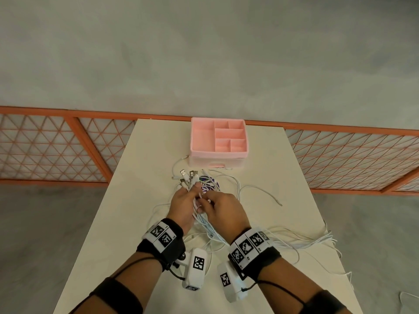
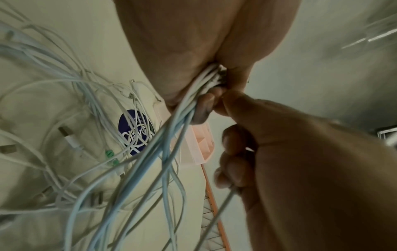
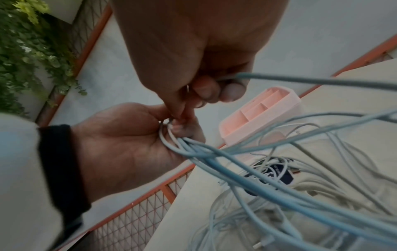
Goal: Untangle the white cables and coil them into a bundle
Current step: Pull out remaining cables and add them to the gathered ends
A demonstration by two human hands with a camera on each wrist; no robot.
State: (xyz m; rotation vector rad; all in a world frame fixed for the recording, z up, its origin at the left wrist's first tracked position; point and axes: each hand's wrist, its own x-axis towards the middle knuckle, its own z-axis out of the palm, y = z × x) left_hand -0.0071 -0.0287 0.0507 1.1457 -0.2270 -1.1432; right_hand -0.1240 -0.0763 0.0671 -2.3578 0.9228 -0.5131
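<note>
Several white cables (image 1: 205, 223) lie tangled on a cream table (image 1: 136, 200). My left hand (image 1: 184, 198) grips a bunch of them just behind their USB plugs (image 1: 187, 177), which fan out above the fist. In the left wrist view the bunch (image 2: 206, 81) runs out of the left hand's curled fingers (image 2: 204, 108). My right hand (image 1: 215, 207) sits right beside it, the two hands touching. The right wrist view shows the right hand's fingertips (image 3: 232, 91) pinching a single cable (image 3: 300, 79), which stretches off to the right. The left hand (image 3: 128, 144) holds the bunch (image 3: 171, 137) below.
A pink compartment box (image 1: 217, 160) stands at the table's far end. A round blue-and-white disc (image 1: 207, 184) lies under loose cables in front of it. More cable loops (image 1: 317, 241) trail over the right table edge. An orange mesh railing (image 1: 56, 150) runs behind.
</note>
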